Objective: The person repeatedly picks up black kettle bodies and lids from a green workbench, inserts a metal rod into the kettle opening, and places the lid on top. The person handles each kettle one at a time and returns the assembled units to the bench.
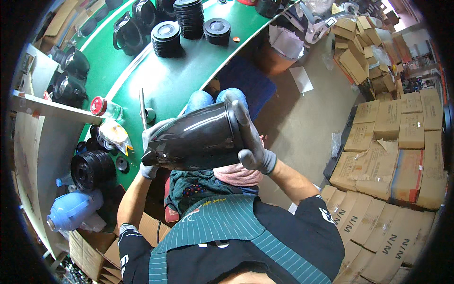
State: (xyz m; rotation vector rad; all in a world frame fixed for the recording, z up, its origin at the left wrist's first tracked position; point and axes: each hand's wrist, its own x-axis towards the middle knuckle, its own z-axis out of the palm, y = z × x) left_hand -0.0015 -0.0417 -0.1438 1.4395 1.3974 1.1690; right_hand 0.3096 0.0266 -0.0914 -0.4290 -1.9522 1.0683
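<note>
A glossy black jug-shaped plastic body (196, 139) lies on its side between my two gloved hands, above my lap. My left hand (150, 135) grips its left end, where a small lip juts out; much of that hand is hidden behind the body. My right hand (255, 149) cups the wide rimmed end, its palm against the rim and its thumb at the lower edge. Just beyond my left hand, a metal rod (142, 106) stands up from the green table (135, 78), beside a small metal cup-like piece (150, 114).
Black lids stand in stacks (166, 40) at the far side, near black jugs (127, 35). Left are a red-lidded jar (106, 108), a stack of black rings (92, 169) and a blue rounded container (74, 208). Cartons (378, 170) fill the right; a bin (280, 49) stands beside the table.
</note>
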